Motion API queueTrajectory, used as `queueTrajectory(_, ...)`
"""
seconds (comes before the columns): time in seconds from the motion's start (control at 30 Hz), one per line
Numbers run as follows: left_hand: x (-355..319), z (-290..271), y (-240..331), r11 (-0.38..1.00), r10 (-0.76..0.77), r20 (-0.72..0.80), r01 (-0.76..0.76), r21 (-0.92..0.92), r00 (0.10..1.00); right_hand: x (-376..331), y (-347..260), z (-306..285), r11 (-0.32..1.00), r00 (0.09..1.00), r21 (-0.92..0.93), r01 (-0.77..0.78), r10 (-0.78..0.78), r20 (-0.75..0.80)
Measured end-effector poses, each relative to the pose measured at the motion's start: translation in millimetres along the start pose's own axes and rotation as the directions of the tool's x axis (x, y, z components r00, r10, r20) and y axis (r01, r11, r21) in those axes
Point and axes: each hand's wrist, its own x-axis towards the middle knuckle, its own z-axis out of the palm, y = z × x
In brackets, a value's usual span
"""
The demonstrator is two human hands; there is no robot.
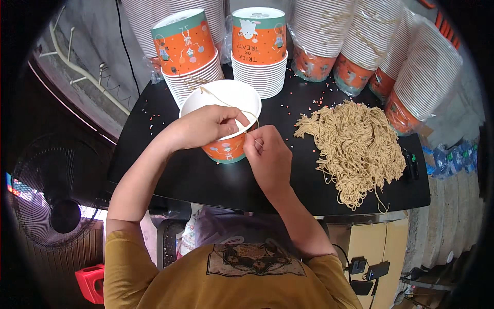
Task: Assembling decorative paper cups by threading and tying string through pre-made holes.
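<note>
A round paper bucket, white inside and orange with a green base band outside, stands upright on the black table in front of me. My left hand reaches over its near rim, with curled fingers against the inner wall at the right. Just outside that same part of the rim, my right hand pinches a thin tan cord. The cord arcs across the bucket's opening and passes the rim between my hands. Whether it runs through a hole there is hidden by my fingers.
Behind the bucket stand two stacks of upturned matching buckets. Plastic-wrapped stacks line the back right. A loose heap of tan cords lies at the right. Small beads dot the table. A black fan stands at the left.
</note>
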Motion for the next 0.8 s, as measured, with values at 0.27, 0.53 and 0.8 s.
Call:
queueTrajectory(0.27, 9, 1, -2, 0.998, 0.059, 0.030, -0.060, 0.029, 0.998, 0, 0, 2, 1.000, 1.000, 0.004, 0.002, -0.002, -0.006)
queueTrajectory(0.53, 7, -4, -1, 1.000, -0.001, 0.055, 0.002, -0.030, 0.998, 2, -3, 1, 0.995, 0.999, 0.082, -0.053, 0.053, 0.009)
queueTrajectory(0.8, 13, -6, -16, 0.977, 0.091, 0.123, -0.065, -0.201, 0.988, 2, 0, 3, 0.987, 0.996, 0.131, -0.089, 0.090, -0.004)
